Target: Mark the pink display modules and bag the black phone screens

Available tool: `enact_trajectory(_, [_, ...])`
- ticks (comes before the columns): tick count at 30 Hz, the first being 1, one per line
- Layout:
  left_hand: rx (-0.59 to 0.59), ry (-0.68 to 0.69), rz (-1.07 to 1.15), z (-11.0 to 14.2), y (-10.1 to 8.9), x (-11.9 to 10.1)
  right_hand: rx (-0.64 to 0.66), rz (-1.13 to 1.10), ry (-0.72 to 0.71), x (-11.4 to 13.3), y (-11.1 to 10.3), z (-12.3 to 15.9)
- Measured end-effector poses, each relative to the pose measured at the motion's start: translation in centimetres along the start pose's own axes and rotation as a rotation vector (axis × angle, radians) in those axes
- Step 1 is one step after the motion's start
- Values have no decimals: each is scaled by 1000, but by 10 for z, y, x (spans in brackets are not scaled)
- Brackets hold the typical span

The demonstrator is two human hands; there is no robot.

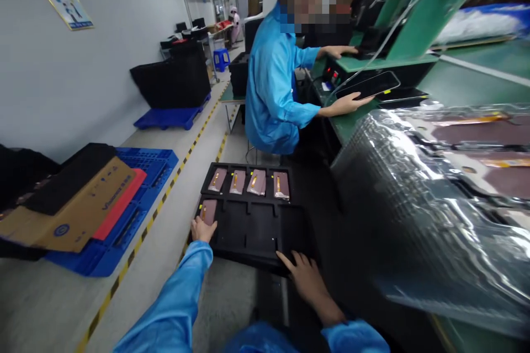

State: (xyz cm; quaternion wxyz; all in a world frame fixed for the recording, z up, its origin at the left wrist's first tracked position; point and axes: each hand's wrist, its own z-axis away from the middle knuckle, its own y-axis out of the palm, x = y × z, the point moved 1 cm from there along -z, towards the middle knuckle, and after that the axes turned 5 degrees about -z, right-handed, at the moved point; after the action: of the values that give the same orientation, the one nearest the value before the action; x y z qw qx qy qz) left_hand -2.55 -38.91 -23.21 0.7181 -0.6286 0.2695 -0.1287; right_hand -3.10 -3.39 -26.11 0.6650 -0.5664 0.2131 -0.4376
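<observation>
A black compartment tray (pixel 260 226) lies in front of me. Its far row holds several phone screen panels (pixel 237 182), pinkish-brown with orange flex cables and yellow tabs. In the near row, the leftmost pocket has one more phone screen panel (pixel 208 210). My left hand (pixel 202 230) grips the near end of that panel, thumb on its right side and fingers on its left. My right hand (pixel 307 278) rests at the tray's near right edge, fingers spread, holding nothing. The pockets between my hands show bare black bottoms.
Clear plastic trays (pixel 414 220) with more panels are stacked on the right. Beyond my tray a seated co-worker (pixel 273 83) in blue holds a phone-like slab (pixel 368 85) at a green bench (pixel 484 69). On the left, a blue pallet (pixel 136 220) carries a flattened carton (pixel 91 204).
</observation>
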Motion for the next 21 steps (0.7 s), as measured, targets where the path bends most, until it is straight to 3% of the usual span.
enact_trajectory(7, [-79,87,-118,8,25,-3,7,-56,4,-3,-1,-1])
enact_trajectory(14, [-126,140,-119,10,19,-2,3,-174,55,-6,-8,2])
enact_trajectory(16, [-141,131,-105,6,10,4,-39,-216,153,-13,-14,1])
enact_trajectory(18, [-134,85,-93,-2,0,14,-88,-252,338,-24,-18,-3])
enact_trajectory(21, [-8,26,-81,-21,-13,29,-82,-345,602,-42,-19,-11])
